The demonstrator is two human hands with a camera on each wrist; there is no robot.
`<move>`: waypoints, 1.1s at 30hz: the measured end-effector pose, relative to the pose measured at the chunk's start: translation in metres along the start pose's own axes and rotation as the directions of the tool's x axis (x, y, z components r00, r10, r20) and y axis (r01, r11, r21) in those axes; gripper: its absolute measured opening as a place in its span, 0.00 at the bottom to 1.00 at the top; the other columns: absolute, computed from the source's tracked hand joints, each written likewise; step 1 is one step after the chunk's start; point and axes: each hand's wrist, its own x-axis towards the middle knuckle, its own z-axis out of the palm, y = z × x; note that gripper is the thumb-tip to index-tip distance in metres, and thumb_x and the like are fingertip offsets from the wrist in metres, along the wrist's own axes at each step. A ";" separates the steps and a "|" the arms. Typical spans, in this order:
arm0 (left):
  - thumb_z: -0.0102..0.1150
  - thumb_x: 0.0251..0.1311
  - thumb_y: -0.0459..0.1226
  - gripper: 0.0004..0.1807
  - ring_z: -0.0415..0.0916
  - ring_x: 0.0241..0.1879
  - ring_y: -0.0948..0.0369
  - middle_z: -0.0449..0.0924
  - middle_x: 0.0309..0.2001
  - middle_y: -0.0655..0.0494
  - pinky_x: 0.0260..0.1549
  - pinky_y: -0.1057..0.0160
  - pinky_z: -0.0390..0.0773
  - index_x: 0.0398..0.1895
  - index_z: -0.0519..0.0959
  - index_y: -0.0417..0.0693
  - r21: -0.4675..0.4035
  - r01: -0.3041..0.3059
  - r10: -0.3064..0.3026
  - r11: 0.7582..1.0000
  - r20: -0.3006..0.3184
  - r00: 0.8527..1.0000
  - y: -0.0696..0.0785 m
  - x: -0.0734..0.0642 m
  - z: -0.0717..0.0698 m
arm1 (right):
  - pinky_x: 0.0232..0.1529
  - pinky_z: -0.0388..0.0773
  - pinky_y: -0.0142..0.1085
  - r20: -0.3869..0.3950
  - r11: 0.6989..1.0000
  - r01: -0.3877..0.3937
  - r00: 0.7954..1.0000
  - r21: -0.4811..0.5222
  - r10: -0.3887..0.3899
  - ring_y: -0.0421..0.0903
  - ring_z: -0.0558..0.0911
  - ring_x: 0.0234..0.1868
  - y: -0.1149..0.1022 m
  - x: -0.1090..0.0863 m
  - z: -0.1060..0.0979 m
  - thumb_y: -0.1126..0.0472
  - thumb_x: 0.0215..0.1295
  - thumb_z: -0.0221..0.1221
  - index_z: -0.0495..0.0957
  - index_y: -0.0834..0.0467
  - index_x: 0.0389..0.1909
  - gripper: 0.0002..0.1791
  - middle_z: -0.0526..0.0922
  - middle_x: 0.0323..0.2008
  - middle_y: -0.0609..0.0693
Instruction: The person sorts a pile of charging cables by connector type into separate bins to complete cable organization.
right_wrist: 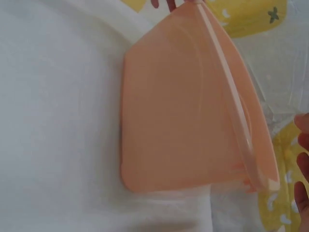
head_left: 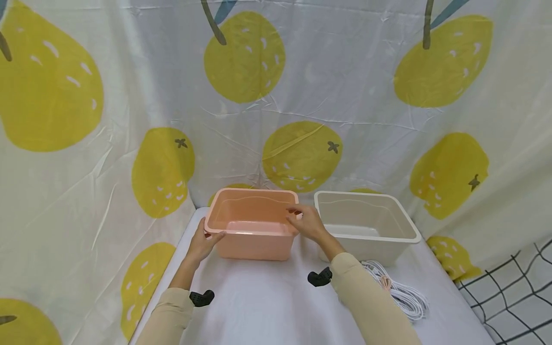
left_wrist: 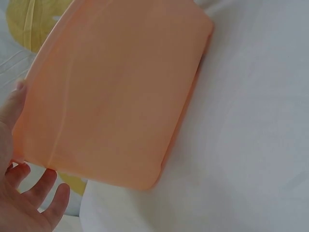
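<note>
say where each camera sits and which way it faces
Head: worn there, looking forward-down over orange bin and cream bin; left fingers, right fingers and sleeves show.
Left wrist: worn there, facing the orange bin's outer side; left fingers show.
Right wrist: worn there, facing that bin; right fingers at right edge.
Shared by both wrists: orange bin.
</note>
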 end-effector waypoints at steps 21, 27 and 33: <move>0.70 0.66 0.51 0.56 0.58 0.71 0.38 0.55 0.78 0.38 0.65 0.35 0.65 0.84 0.43 0.45 0.001 0.006 -0.006 1.000 0.005 1.000 0.003 -0.002 0.000 | 0.46 0.81 0.55 -0.009 0.997 -0.065 0.998 -0.051 0.064 0.57 0.85 0.43 0.011 -0.024 -0.028 0.66 0.62 0.70 0.85 0.65 0.51 0.16 0.87 0.43 0.58; 0.69 0.65 0.52 0.56 0.59 0.71 0.38 0.55 0.78 0.38 0.65 0.35 0.65 0.84 0.43 0.46 0.013 0.017 -0.017 1.000 -0.007 1.000 0.000 -0.002 0.000 | 0.44 0.81 0.53 -0.014 0.997 -0.042 0.999 -0.062 0.041 0.57 0.85 0.42 0.015 -0.030 -0.034 0.66 0.62 0.70 0.86 0.64 0.52 0.17 0.87 0.43 0.58; 0.69 0.66 0.51 0.55 0.59 0.71 0.38 0.56 0.77 0.38 0.65 0.35 0.65 0.84 0.43 0.45 0.010 0.001 -0.001 1.000 -0.001 1.000 -0.001 -0.001 0.001 | 0.42 0.81 0.54 -0.022 0.998 -0.029 0.999 -0.063 0.028 0.56 0.85 0.41 0.018 -0.038 -0.042 0.66 0.61 0.70 0.86 0.65 0.49 0.15 0.88 0.42 0.58</move>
